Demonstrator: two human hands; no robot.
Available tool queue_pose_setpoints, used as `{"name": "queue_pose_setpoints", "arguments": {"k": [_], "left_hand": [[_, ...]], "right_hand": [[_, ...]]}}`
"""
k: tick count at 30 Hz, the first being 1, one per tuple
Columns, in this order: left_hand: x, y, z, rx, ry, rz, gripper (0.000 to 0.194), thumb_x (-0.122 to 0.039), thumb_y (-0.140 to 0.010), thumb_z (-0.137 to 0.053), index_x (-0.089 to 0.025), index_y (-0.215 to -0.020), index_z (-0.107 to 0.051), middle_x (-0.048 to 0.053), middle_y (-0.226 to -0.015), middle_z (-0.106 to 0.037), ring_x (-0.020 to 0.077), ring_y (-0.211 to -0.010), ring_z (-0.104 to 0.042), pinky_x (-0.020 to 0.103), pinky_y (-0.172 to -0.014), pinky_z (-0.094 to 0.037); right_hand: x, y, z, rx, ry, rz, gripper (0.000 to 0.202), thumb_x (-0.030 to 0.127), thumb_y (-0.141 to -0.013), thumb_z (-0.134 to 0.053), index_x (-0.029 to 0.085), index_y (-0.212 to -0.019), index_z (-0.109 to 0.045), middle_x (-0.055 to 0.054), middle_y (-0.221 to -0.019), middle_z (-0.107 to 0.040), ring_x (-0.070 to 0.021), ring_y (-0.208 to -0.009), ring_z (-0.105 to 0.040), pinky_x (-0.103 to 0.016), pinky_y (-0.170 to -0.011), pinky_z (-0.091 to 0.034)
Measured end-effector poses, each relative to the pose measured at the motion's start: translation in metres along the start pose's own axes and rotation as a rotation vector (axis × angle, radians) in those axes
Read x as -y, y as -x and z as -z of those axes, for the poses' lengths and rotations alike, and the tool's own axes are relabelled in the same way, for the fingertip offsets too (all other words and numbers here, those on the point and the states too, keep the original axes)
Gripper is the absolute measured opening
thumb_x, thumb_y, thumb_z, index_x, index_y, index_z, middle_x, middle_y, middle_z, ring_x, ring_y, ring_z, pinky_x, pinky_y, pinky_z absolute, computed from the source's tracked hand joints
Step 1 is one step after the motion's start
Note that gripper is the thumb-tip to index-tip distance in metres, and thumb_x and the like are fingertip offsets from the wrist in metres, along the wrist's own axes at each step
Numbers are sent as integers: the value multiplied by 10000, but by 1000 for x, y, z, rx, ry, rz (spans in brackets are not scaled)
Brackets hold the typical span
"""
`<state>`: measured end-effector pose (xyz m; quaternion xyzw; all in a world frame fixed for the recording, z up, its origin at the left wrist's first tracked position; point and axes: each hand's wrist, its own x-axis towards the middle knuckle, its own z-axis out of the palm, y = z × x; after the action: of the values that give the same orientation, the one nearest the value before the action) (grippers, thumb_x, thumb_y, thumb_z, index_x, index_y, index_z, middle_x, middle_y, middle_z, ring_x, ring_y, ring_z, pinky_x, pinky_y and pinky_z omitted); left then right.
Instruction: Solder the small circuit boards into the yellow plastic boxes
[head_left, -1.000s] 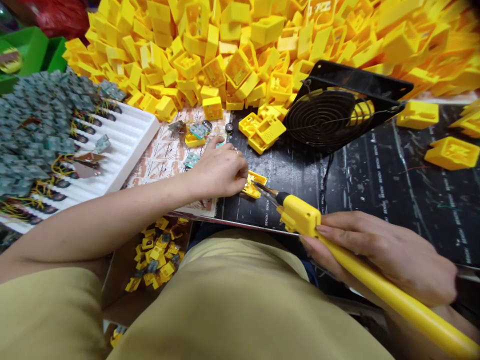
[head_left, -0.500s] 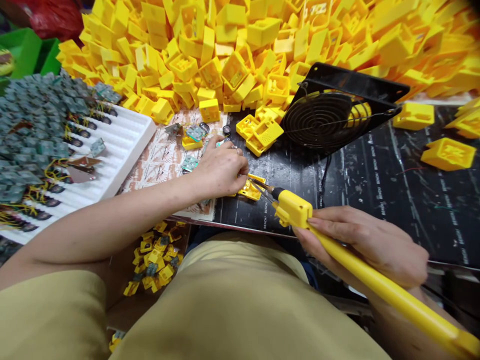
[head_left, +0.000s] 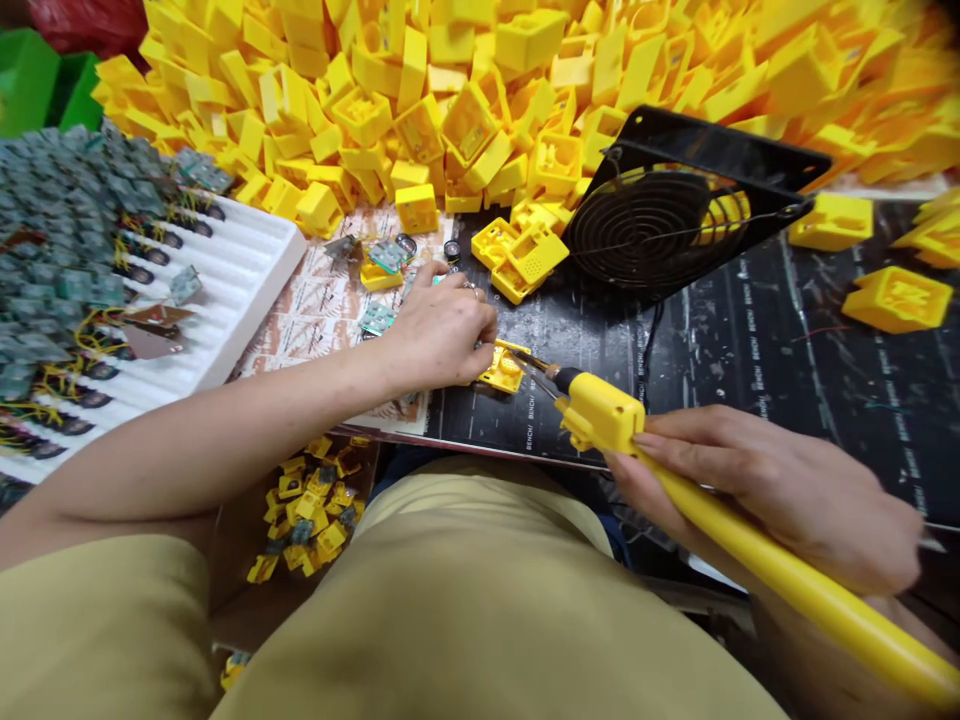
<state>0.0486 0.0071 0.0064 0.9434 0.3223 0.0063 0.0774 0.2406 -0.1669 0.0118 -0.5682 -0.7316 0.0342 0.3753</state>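
My right hand (head_left: 780, 490) grips a yellow soldering iron (head_left: 607, 410) around its thick handle, fingers closed. Its metal tip (head_left: 541, 368) and a thin feed tube point at a small open yellow plastic case (head_left: 504, 368) on the bench. Beside that case, my left hand (head_left: 446, 325) is palm down with thumb and fingers bent together and the little finger stretched outward. What the fingertips pinch is hidden beneath the hand. A green circuit board (head_left: 377, 318) lies by the left wrist, and another circuit board (head_left: 388, 256) rests over a yellow case behind it.
A big heap of yellow cases (head_left: 420, 120) spans the back. A black fan (head_left: 652, 225) stands on the dark bench mat (head_left: 720, 350). At left, a white foam tray (head_left: 255, 260) carries many wired circuit boards (head_left: 67, 230). Below the bench edge is a box of filled yellow cases (head_left: 307, 510).
My right hand and the soldering iron have shifted right, drawing the tip slightly away from the case. My left hand stays nearly in place. The view has shifted slightly.
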Motion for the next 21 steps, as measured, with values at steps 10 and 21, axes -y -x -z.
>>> {"name": "queue_pose_setpoints", "arguments": {"k": [10, 21], "left_hand": [[0, 1, 2, 9, 26, 27, 219, -251, -773, -521, -174, -738, -722, 63, -799, -717, 245, -892, -593, 513, -1022, -329], [-3, -1, 0, -6, -94, -53, 219, -262, -783, -518, -165, -711, -701, 74, -771, -696, 256, -904, -576, 514, -1016, -335]], "right_hand": [[-9, -30, 1, -30, 57, 300, 135, 208, -880, -661, 190, -767, -591, 22, -620, -643, -79, -516, -627, -161, -431, -443], [-13, -20, 11, 91, 40, 232, 107, 244, -912, -624, 196, -817, -615, -3, -714, -667, -86, -602, -636, -176, -566, -526]]}}
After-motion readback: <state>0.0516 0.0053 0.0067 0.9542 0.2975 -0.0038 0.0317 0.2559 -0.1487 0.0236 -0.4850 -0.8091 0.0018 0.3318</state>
